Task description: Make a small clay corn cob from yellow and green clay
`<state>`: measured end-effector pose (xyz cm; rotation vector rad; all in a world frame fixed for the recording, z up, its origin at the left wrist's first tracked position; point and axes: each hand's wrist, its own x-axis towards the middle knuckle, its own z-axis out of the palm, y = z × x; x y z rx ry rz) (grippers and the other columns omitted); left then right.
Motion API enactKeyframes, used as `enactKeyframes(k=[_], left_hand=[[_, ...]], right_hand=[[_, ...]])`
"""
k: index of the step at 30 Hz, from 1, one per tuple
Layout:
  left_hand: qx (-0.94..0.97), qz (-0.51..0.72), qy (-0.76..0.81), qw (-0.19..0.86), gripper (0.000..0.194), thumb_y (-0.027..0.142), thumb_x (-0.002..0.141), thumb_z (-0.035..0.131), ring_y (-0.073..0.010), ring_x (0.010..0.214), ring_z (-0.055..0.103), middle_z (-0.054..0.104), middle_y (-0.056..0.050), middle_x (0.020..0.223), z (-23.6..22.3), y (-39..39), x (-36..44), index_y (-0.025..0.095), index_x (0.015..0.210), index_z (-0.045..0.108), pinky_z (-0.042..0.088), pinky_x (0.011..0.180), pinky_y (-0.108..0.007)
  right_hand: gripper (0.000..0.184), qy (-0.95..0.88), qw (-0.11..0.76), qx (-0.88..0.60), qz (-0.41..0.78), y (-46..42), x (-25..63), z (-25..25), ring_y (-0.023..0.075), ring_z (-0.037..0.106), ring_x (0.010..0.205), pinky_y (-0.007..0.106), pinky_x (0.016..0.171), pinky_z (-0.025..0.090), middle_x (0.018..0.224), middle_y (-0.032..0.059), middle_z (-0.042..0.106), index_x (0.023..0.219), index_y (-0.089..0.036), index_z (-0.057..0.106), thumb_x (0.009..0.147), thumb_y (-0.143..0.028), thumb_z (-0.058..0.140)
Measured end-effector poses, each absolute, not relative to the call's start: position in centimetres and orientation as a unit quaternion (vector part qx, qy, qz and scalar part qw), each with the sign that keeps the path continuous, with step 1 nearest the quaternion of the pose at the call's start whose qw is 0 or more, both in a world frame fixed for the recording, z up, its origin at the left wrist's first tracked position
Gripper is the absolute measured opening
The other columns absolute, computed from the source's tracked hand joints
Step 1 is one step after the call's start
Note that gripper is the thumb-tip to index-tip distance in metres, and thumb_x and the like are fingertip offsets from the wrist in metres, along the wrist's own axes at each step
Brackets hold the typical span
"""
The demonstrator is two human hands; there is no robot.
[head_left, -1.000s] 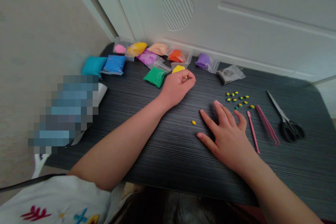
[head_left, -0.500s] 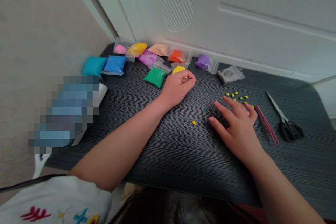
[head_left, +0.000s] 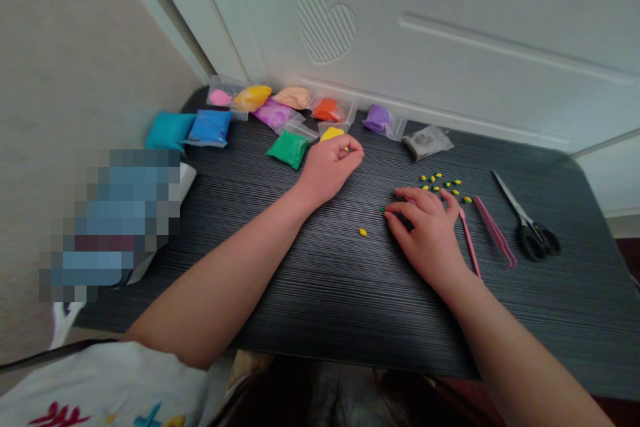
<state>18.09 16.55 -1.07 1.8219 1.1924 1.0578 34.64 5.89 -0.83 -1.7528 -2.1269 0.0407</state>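
My right hand [head_left: 425, 223] rests low over the table, thumb and index fingertips closed on a tiny sliver of green clay [head_left: 381, 209]. A small yellow clay piece [head_left: 363, 232] lies just to the left of that hand. Beyond its fingers sit several little yellow-and-green clay pieces [head_left: 439, 175]. My left hand [head_left: 331, 170] lies on its side by the bag of yellow clay [head_left: 333, 135], fingers curled in; whatever they may hold is hidden. The bag of green clay [head_left: 289, 148] is to its left.
A pink stick tool [head_left: 469, 243], pink tweezers [head_left: 494, 232] and black-handled scissors [head_left: 531, 230] lie to the right. Bags of purple [head_left: 377, 118], grey [head_left: 425, 143], orange [head_left: 329, 109] and blue clay [head_left: 209, 127] line the back. A blurred-out object [head_left: 115, 220] stands at the left.
My right thumb and index finger have come together on the green sliver, which lay loose on the table before. The pink stick tool has come into sight. My left hand keeps its pose.
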Motion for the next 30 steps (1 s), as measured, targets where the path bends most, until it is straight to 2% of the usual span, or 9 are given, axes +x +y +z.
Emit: enactKeyframes(k=[7,12,18,24,30], left_hand=[[0.697,0.411,0.462,0.363,0.011,0.021,0.071,0.048,-0.0080,0.047,0.037,0.046,0.004,0.051,-1.1,16.6,18.1,0.016,0.069,0.058,0.027,0.047,-0.023],[0.695,0.414,0.456,0.371,0.011,0.019,0.070,0.047,-0.0075,0.045,0.034,0.043,0.005,0.049,-1.2,16.6,18.1,0.017,0.069,0.058,0.026,0.046,-0.023],[0.704,0.410,0.457,0.356,0.013,0.021,0.071,0.048,-0.0074,0.043,0.032,0.043,0.005,0.047,-1.4,16.8,18.0,0.016,0.070,0.059,0.024,0.045,-0.023],[0.718,0.389,0.460,0.350,0.016,0.026,0.073,0.048,-0.0071,0.043,0.034,0.044,0.005,0.047,-1.5,16.8,18.0,0.015,0.072,0.060,0.023,0.045,-0.022],[0.702,0.392,0.466,0.370,0.015,0.023,0.072,0.048,-0.0069,0.046,0.037,0.047,0.004,0.051,-1.2,16.7,18.2,0.014,0.073,0.060,0.025,0.046,-0.021]], right_hand=[[0.020,-0.767,0.178,-0.617,0.008,5.9,35.0,-0.5,0.0184,0.048,0.104,0.044,0.098,0.011,0.110,0.0021,0.057,0.090,-0.026,0.062,0.084,-0.025,0.043],[0.017,-0.711,0.200,-0.673,-0.042,6.0,37.6,1.1,0.0186,0.052,0.095,0.039,0.087,0.023,0.098,0.0038,0.060,0.089,-0.024,0.062,0.082,-0.028,0.047],[0.017,-0.677,0.126,-0.724,-0.027,5.3,40.6,3.0,0.0161,0.056,0.075,0.036,0.075,0.026,0.075,-0.0006,0.061,0.080,-0.023,0.063,0.079,-0.034,0.050],[0.016,-0.689,0.028,-0.724,0.006,5.5,40.5,2.4,0.0196,0.056,0.080,0.035,0.072,0.026,0.078,-0.0005,0.061,0.082,-0.025,0.063,0.077,-0.034,0.051],[0.020,-0.674,0.024,-0.739,-0.015,6.1,40.9,1.5,0.0184,0.056,0.076,0.033,0.069,0.028,0.079,-0.0004,0.060,0.094,-0.026,0.060,0.080,-0.030,0.047]])
